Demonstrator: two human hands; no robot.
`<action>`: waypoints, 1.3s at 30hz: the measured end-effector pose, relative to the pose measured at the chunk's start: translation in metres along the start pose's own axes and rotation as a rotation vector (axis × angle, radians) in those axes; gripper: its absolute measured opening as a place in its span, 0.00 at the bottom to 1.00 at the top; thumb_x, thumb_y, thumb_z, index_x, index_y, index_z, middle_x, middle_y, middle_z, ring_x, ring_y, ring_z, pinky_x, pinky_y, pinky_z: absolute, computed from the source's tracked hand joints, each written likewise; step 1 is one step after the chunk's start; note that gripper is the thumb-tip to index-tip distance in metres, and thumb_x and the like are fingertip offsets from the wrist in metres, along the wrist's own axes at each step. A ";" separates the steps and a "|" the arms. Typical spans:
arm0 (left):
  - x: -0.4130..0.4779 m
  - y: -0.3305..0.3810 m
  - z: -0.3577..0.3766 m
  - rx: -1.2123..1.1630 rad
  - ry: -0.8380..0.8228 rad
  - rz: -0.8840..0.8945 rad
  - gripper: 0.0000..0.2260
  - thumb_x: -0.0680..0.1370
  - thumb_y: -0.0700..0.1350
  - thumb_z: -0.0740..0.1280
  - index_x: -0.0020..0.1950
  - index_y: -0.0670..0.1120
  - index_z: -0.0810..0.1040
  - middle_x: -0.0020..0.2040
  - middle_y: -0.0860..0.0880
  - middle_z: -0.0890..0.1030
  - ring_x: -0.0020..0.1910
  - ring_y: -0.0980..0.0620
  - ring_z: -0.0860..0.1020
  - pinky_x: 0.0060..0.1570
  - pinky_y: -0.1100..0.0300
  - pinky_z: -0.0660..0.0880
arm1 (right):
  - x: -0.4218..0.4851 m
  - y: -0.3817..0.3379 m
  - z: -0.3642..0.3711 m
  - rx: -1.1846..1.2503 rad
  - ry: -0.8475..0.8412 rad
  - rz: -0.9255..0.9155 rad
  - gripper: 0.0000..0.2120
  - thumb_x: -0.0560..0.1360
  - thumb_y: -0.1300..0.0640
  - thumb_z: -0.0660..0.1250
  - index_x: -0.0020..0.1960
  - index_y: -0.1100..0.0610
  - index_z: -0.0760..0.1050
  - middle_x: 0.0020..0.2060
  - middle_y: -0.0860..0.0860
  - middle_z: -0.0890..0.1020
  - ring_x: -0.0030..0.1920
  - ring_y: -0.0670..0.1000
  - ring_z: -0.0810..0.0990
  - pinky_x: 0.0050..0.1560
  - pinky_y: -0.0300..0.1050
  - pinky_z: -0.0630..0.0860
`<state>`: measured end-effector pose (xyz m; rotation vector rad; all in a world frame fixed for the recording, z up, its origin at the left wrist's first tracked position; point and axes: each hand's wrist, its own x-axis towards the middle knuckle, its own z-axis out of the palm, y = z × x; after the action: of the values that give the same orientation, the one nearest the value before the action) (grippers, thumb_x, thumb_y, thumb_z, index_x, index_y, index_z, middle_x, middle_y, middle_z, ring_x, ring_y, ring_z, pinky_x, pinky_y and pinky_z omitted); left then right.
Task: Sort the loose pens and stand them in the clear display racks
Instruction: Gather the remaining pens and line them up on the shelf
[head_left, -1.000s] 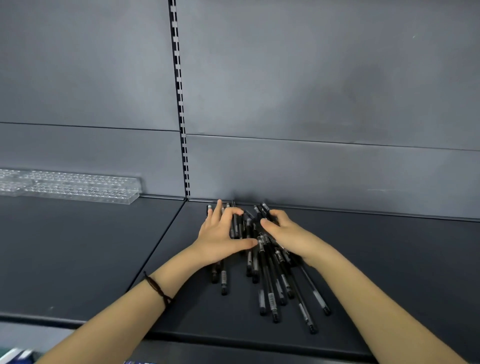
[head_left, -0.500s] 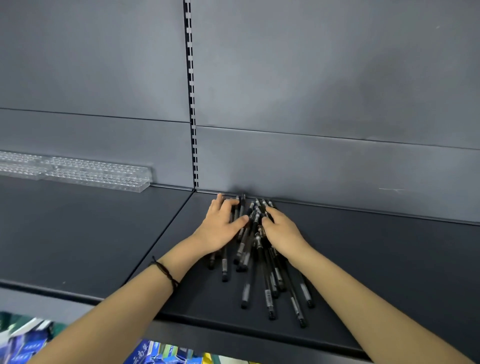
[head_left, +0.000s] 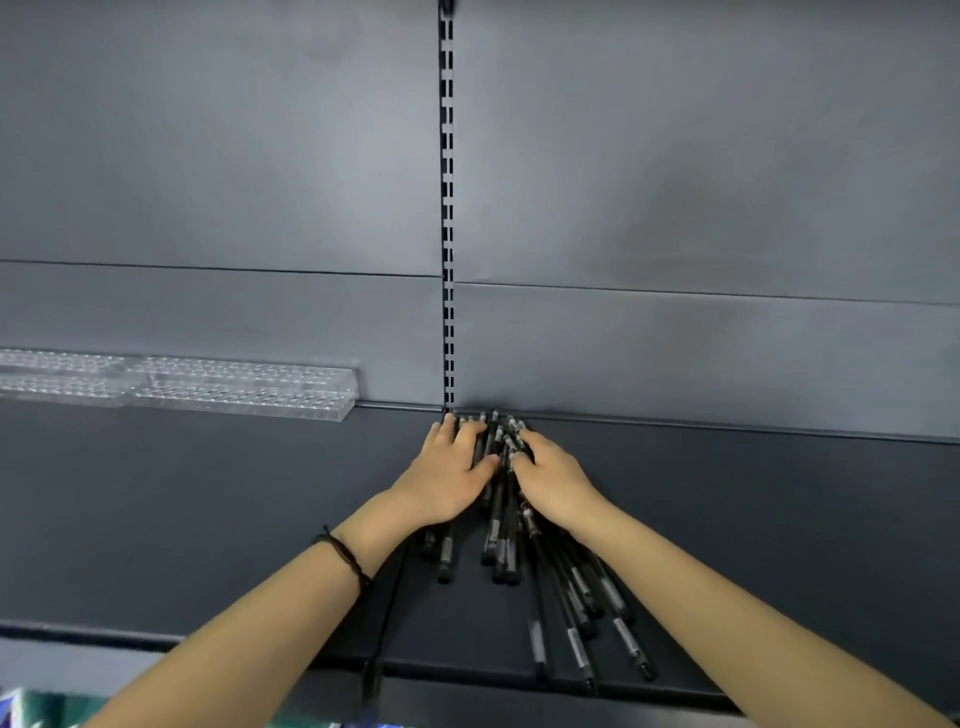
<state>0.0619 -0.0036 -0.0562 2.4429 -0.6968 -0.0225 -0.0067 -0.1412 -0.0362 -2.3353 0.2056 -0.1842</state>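
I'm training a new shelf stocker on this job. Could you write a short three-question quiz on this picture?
1. True or false: some pens already stand in the clear racks.
2. Which wrist wears the dark band? A) left B) right C) both
3. Short answer: what do the left hand and the right hand both rest on?

Key: 1 false, the racks hold no pens; 2 A; 3 the pile of pens lying on the dark shelf.
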 end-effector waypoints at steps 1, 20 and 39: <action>0.000 -0.006 -0.005 0.005 0.004 -0.011 0.24 0.82 0.55 0.57 0.77 0.50 0.58 0.80 0.42 0.50 0.79 0.44 0.45 0.76 0.47 0.49 | 0.002 -0.006 0.007 0.002 0.001 0.001 0.24 0.83 0.56 0.52 0.78 0.57 0.56 0.77 0.53 0.59 0.77 0.52 0.57 0.73 0.42 0.54; -0.027 -0.057 -0.055 0.014 0.000 -0.045 0.23 0.78 0.64 0.55 0.73 0.64 0.60 0.81 0.49 0.49 0.79 0.45 0.44 0.76 0.46 0.48 | 0.022 -0.066 0.067 0.067 0.063 0.040 0.22 0.83 0.55 0.51 0.76 0.56 0.61 0.75 0.52 0.63 0.75 0.52 0.61 0.74 0.46 0.58; -0.035 -0.055 -0.060 -0.054 0.016 -0.020 0.22 0.79 0.62 0.58 0.73 0.65 0.62 0.80 0.52 0.49 0.79 0.52 0.48 0.74 0.48 0.47 | -0.023 -0.023 0.015 -0.245 -0.395 -0.242 0.50 0.70 0.33 0.67 0.78 0.42 0.37 0.76 0.37 0.36 0.76 0.43 0.39 0.77 0.51 0.47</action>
<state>0.0688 0.0837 -0.0421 2.3958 -0.6561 -0.0294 -0.0244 -0.1101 -0.0321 -2.5780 -0.2642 0.1960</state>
